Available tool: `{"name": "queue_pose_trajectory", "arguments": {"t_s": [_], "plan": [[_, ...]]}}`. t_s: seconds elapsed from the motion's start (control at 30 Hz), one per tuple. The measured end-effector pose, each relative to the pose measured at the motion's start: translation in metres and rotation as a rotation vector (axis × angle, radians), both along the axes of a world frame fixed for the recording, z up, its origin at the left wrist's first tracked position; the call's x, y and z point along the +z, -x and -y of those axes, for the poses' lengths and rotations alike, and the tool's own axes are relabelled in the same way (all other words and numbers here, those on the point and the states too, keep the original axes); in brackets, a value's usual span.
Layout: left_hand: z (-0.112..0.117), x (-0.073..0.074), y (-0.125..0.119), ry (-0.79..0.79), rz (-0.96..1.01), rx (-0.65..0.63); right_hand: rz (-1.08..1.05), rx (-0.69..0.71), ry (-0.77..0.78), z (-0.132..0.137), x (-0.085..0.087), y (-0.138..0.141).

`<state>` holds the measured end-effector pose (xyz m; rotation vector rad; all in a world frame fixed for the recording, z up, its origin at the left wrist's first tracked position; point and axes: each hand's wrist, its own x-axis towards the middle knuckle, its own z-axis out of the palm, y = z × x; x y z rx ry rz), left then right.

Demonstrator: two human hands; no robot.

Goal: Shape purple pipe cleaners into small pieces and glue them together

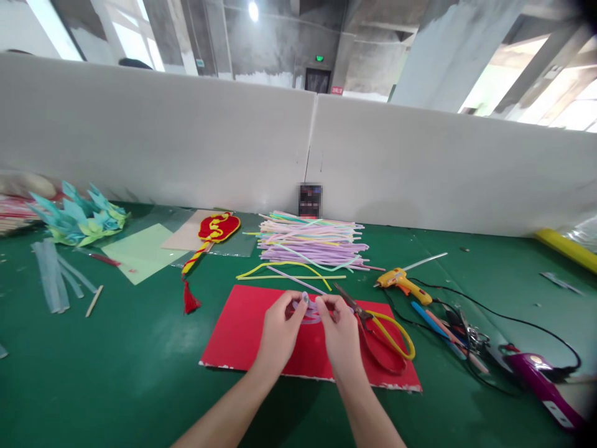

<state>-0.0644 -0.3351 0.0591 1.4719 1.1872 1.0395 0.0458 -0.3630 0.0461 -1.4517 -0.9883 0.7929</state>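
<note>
Green tabletop (116, 373) spreads before a white partition (163, 137) in your head view, where your left hand (281, 323) and right hand (341, 330) pinch a curled lilac strip (311, 315) in narrowed fingers above the red board (237, 330), scissors (366, 315) just beside your right.

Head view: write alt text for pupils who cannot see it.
Left hand and right hand pinch a bent lilac piece over a red board; scissors lie alongside. Pastel strips lie beyond, a yellow glue gun to the right.

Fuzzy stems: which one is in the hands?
The lilac stem, curled into loops between the left hand and right hand; the bent yellow stem and stacked pile lie beyond, unheld.
</note>
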Motion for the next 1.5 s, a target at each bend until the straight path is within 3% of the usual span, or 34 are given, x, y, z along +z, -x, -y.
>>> {"name": "queue_pose_trajectory", "arguments": {"t_s": [0.1,0.23,0.37,0.5,0.57,0.63,0.83,1.0,1.1,1.2,1.5], "plan": [[0.004,-0.006,-0.006,0.02,0.031,0.05,-0.034,-0.075,-0.01,0.003,-0.004,0.013],[0.002,-0.007,-0.005,0.026,0.029,0.035,0.009,-0.012,0.018,0.004,0.0,0.005],[-0.005,-0.003,0.001,0.092,0.067,0.048,0.364,0.049,0.085,0.013,0.002,-0.04],[-0.012,-0.001,0.007,0.146,0.133,0.067,0.878,-0.067,0.394,0.034,-0.008,-0.096],[-0.014,-0.002,0.01,0.128,0.157,0.059,0.977,-0.013,0.552,0.04,-0.015,-0.112],[-0.015,-0.003,0.011,0.106,0.16,0.047,1.025,0.014,0.59,0.041,-0.021,-0.118],[-0.02,0.007,0.014,0.103,0.154,0.043,0.853,-0.044,0.529,0.031,-0.022,-0.114],[-0.031,0.027,0.018,0.07,0.141,0.018,0.531,-0.157,0.329,0.037,0.004,-0.1],[-0.035,0.036,0.019,0.082,0.13,-0.034,0.275,0.042,0.225,0.046,0.019,-0.08],[-0.032,0.044,0.016,0.083,0.118,-0.087,0.171,0.217,0.217,0.057,0.023,-0.058],[-0.023,0.055,0.012,0.246,0.256,-0.151,0.347,0.263,0.276,0.07,0.013,-0.041]]}}
